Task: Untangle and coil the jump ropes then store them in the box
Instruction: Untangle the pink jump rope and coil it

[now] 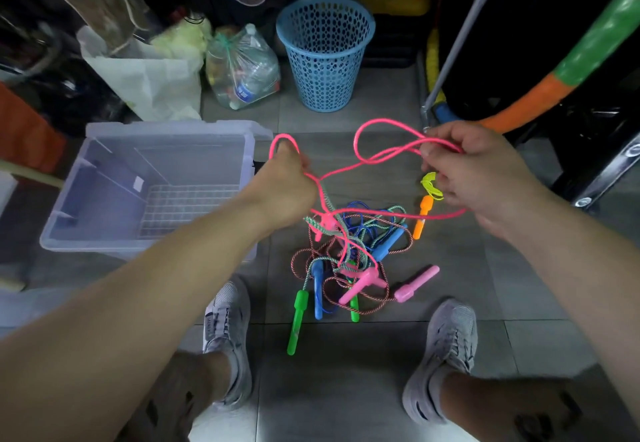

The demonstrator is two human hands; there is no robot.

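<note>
A bright pink rope [367, 161] stretches in loops between both hands, its lower end running into a tangled pile of ropes [349, 254] on the floor between the person's shoes. The left hand [284, 185] grips one loop; the right hand [474, 171] pinches another. A clear box [69, 230] sits open to the left.

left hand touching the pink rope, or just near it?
Touching. The head view shows the pink rope looped over the fingers of the left hand and running down past its knuckles, with no gap. The right hand pinches it too.
</note>
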